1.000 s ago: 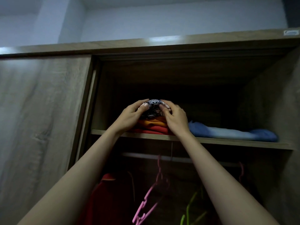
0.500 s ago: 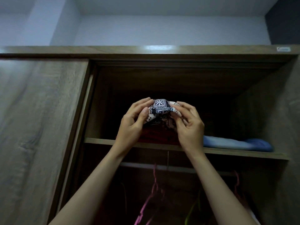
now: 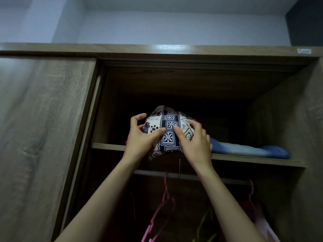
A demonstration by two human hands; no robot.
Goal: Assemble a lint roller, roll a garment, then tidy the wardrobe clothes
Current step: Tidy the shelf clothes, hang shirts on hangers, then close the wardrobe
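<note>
Gripping patterned cloth (image 3: pixel 169 127) at shelf (image 3: pixel 108 146) | left hand (image 3: pixel 141 143), right hand (image 3: pixel 194 146) curled round it | blue garment (image 3: pixel 244 151) beside

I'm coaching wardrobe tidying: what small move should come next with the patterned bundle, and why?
Probably draw the patterned garment clear of the shelf, both hands holding. Left hand and right hand grip it, and its lower edge overhangs the shelf front beside the blue clothes.

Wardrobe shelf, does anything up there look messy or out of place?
Only the patterned garment: it is bunched between the left hand and right hand, and its lower corner droops past the front edge of the shelf. The blue garment beside it lies flat. The hanging space below is too dark to judge.
</note>
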